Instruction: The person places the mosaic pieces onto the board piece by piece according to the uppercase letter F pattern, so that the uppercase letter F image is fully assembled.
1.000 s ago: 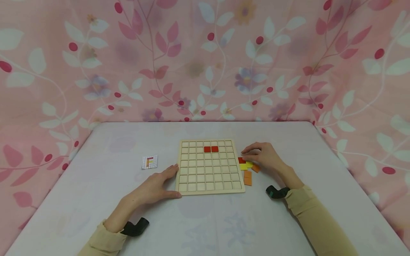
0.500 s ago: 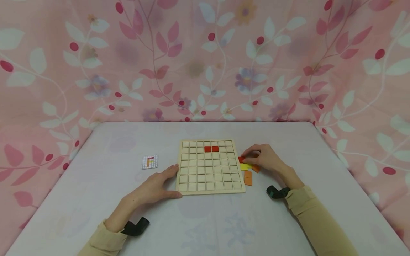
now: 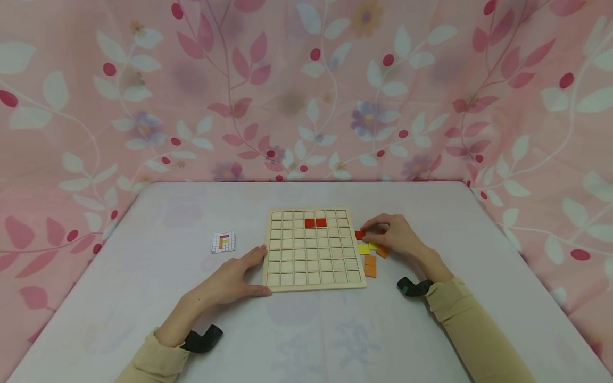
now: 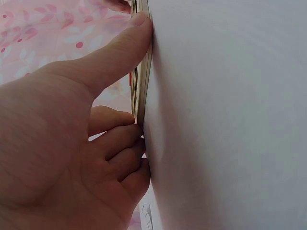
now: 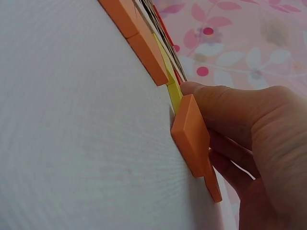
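A pale wooden grid board [image 3: 300,254] lies mid-table, two red tiles [image 3: 315,223] side by side in its upper part. My left hand [image 3: 232,277] rests against the board's left side, fingertips at the left edge and thumb at the near left corner. In the left wrist view the thumb [image 4: 120,52] lies along the board's rim. Just right of the board, my right hand [image 3: 395,234] pinches a red tile [image 3: 359,235] by its right end. Yellow tiles [image 3: 364,249] and an orange tile [image 3: 382,251] lie below those fingers. The right wrist view shows an orange tile [image 5: 192,136] beside the thumb.
Orange tiles [image 3: 370,266] lie along the board's right edge. A small pattern card [image 3: 223,242] with a coloured figure on a grid lies left of the board. Behind the white table [image 3: 306,340] hangs a pink floral cloth [image 3: 297,90].
The red tile beside the board has shifted slightly left and away from the person, off the yellow tile, with my right thumb and fingers drawn in on it. My left hand stays put.
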{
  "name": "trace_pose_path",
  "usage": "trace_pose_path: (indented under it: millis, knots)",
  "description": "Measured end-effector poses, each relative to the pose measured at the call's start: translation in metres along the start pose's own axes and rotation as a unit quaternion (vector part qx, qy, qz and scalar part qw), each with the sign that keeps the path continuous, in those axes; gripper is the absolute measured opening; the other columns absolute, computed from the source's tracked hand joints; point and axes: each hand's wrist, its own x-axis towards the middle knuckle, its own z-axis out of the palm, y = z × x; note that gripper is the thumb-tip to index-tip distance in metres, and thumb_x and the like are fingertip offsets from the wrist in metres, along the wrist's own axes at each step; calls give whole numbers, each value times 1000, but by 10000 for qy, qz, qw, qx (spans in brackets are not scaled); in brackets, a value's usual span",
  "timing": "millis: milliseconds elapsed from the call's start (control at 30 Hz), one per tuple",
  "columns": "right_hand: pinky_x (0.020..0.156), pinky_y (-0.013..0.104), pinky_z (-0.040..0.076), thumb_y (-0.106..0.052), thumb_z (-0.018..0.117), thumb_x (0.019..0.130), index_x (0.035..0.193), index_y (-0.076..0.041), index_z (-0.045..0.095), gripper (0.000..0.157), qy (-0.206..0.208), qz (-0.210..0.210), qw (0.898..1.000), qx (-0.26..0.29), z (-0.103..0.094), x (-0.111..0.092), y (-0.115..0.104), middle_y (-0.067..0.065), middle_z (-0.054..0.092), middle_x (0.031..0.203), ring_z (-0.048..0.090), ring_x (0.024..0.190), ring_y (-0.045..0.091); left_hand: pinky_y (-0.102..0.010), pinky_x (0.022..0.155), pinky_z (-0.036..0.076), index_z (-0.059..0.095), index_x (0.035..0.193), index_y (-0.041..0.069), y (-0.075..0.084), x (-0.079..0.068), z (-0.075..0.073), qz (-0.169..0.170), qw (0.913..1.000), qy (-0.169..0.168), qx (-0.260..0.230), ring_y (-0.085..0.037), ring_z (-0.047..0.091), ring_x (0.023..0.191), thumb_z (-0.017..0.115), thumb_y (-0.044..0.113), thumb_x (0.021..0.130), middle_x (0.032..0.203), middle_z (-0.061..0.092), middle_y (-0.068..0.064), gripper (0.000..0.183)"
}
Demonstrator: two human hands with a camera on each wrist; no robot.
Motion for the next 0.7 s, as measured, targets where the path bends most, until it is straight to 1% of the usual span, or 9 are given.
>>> trace_pose_path:
  millis: [333,700]
  knots:
    - [100,51,51,-26,83,83,102,-21,79,20,115,-65,9999,47,2,-1,3,-2,72,102,62,106,20,-53,118,30,34,156,7,0,0,0,-52,10000,-52,-54,-34,29,150,81,50,78,162,32,-13,100]
    - [96,49,54,-24,82,84,104,-18,79,21,105,-31,9999,134,2,0,3,-1,72,103,65,108,23,-53,117,30,34,156,7,0,0,0,-40,10000,-44,-27,-34,29,150,81,51,79,162,31,-14,101]
